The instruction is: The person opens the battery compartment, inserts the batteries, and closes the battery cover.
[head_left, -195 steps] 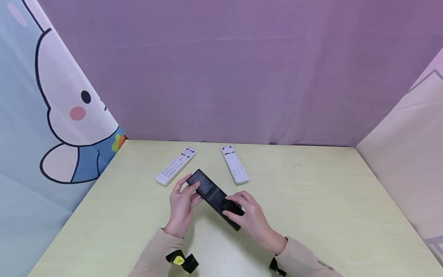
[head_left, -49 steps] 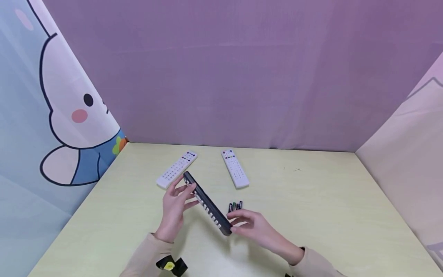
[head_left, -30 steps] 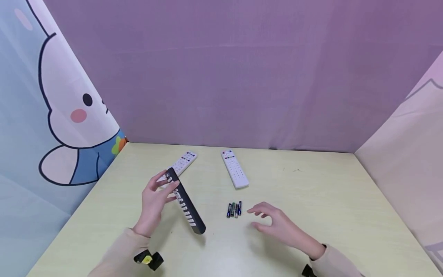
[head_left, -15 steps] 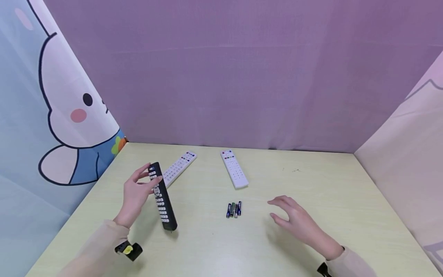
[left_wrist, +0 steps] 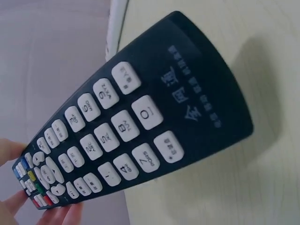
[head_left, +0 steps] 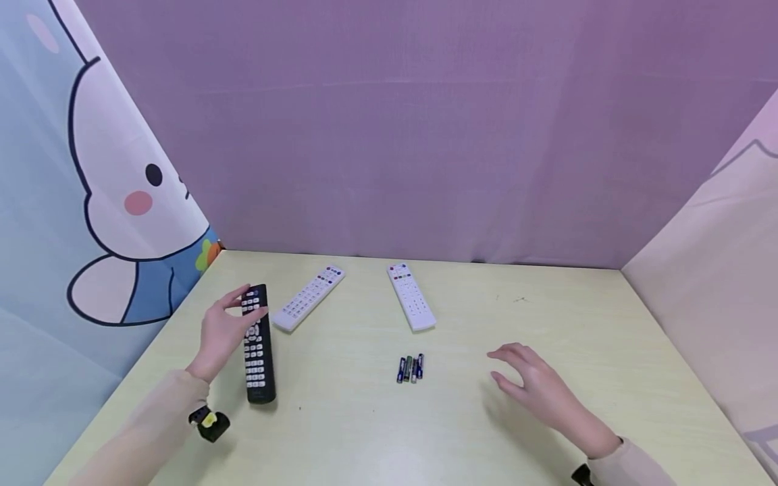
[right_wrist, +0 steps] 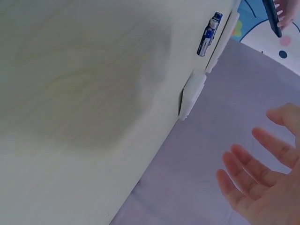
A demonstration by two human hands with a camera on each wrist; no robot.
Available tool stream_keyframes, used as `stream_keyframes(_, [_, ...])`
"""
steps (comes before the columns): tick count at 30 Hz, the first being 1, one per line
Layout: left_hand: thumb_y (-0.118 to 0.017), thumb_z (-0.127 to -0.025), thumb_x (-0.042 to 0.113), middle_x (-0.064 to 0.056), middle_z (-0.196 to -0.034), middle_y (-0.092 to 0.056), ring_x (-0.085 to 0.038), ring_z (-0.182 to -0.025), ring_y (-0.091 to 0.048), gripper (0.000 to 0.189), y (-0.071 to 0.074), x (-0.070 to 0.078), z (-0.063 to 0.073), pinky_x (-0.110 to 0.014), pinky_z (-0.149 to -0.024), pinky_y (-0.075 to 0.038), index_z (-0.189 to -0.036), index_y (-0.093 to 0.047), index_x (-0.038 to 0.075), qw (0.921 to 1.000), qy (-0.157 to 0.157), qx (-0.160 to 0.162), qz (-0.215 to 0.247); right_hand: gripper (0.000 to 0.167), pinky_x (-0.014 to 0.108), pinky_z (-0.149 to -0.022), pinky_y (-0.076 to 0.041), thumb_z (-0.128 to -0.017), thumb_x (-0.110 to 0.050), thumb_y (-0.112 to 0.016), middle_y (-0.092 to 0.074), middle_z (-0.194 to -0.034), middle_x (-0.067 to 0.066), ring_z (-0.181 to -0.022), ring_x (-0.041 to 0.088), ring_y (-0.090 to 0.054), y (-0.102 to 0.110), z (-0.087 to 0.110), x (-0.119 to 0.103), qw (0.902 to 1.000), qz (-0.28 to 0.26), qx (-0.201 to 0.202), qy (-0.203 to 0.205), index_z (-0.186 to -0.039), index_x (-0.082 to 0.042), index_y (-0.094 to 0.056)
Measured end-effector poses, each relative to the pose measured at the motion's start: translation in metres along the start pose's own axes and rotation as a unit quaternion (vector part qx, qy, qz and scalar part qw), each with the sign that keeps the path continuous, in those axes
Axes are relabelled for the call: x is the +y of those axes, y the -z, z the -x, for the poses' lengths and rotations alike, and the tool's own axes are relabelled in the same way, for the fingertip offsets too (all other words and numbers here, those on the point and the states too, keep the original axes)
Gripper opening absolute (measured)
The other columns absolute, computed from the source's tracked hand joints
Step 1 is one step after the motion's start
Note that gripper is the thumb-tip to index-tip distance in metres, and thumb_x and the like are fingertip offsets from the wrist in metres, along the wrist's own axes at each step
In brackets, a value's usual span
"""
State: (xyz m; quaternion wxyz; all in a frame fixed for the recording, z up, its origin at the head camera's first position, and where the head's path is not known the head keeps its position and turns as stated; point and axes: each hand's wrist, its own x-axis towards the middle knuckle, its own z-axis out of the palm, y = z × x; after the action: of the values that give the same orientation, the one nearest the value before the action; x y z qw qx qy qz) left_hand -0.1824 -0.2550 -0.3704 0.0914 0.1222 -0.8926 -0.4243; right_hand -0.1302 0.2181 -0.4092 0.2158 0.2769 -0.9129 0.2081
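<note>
I see my left hand gripping the black remote by its top end, while my right hand hovers with relaxed fingers near the batteries.

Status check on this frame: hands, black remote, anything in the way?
Left hand grips black remote at its top end, buttons up, lower end on the table. Right hand open, holding nothing. Batteries lie between the hands; nothing blocking.
</note>
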Motion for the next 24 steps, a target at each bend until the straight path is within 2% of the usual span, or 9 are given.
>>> stream_keyframes(2, [-0.061,-0.082,0.03,-0.028,-0.125,-0.04,-0.038,-0.112,-0.038,0.065,0.002,-0.003,-0.004,-0.044,-0.083,-0.042,-0.135,-0.034,0.006,0.9998,-0.002,-0.005,-0.017,0.031,0.036,-0.071,-0.052,-0.069,-0.008,-0.072,-0.057,-0.097,0.003,-0.09,0.02,-0.056,0.0,0.001,0.002,1.0,0.002,-0.001,-0.001,-0.098,-0.007,-0.063])
stream_keyframes(11, [-0.061,-0.082,0.03,-0.03,-0.126,-0.038,-0.041,-0.109,-0.041,0.065,0.01,-0.012,-0.021,-0.048,-0.082,-0.042,-0.136,-0.033,0.005,0.9965,0.018,-0.02,-0.079,0.03,0.035,-0.071,-0.052,-0.069,-0.008,-0.071,-0.057,-0.096,0.002,-0.09,0.02,-0.056,0.001,0.002,0.004,1.0,0.001,-0.004,-0.002,-0.098,-0.007,-0.063])
stream_keyframes(15, [-0.061,-0.082,0.028,-0.031,-0.123,-0.039,-0.042,-0.107,-0.042,0.064,0.012,-0.018,-0.026,-0.05,-0.08,-0.041,-0.134,-0.034,0.003,0.995,0.001,-0.022,-0.098,0.03,0.035,-0.071,-0.052,-0.069,-0.008,-0.071,-0.057,-0.096,0.002,-0.09,0.02,-0.056,0.0,0.002,0.005,1.0,0.002,-0.004,0.0,-0.098,-0.007,-0.063])
stream_keyframes(20, [-0.063,-0.08,0.024,-0.03,-0.114,-0.045,-0.038,-0.095,-0.047,0.062,0.014,-0.024,-0.032,-0.043,-0.069,-0.044,-0.131,-0.038,-0.001,0.9917,-0.033,-0.023,-0.123,0.029,0.036,-0.071,-0.052,-0.069,-0.007,-0.071,-0.057,-0.096,0.002,-0.089,0.02,-0.057,0.0,0.003,0.007,1.0,0.001,-0.005,0.0,-0.098,-0.007,-0.063])
stream_keyframes(22, [-0.064,-0.08,0.024,-0.03,-0.113,-0.046,-0.038,-0.094,-0.047,0.062,0.014,-0.025,-0.034,-0.043,-0.069,-0.044,-0.13,-0.039,-0.002,0.9905,-0.037,-0.024,-0.13,0.03,0.035,-0.07,-0.052,-0.069,-0.007,-0.071,-0.057,-0.096,0.002,-0.089,0.02,-0.057,0.0,0.003,0.007,1.0,0.0,-0.005,0.001,-0.097,-0.007,-0.063])
stream_keyframes(24, [-0.063,-0.08,0.024,-0.031,-0.117,-0.044,-0.039,-0.099,-0.046,0.062,0.014,-0.026,-0.036,-0.047,-0.073,-0.043,-0.131,-0.038,-0.002,0.9908,-0.036,-0.028,-0.128,0.03,0.035,-0.07,-0.052,-0.069,-0.007,-0.071,-0.057,-0.096,0.002,-0.088,0.02,-0.057,0.0,0.003,0.008,1.0,0.0,-0.005,0.002,-0.097,-0.007,-0.063])
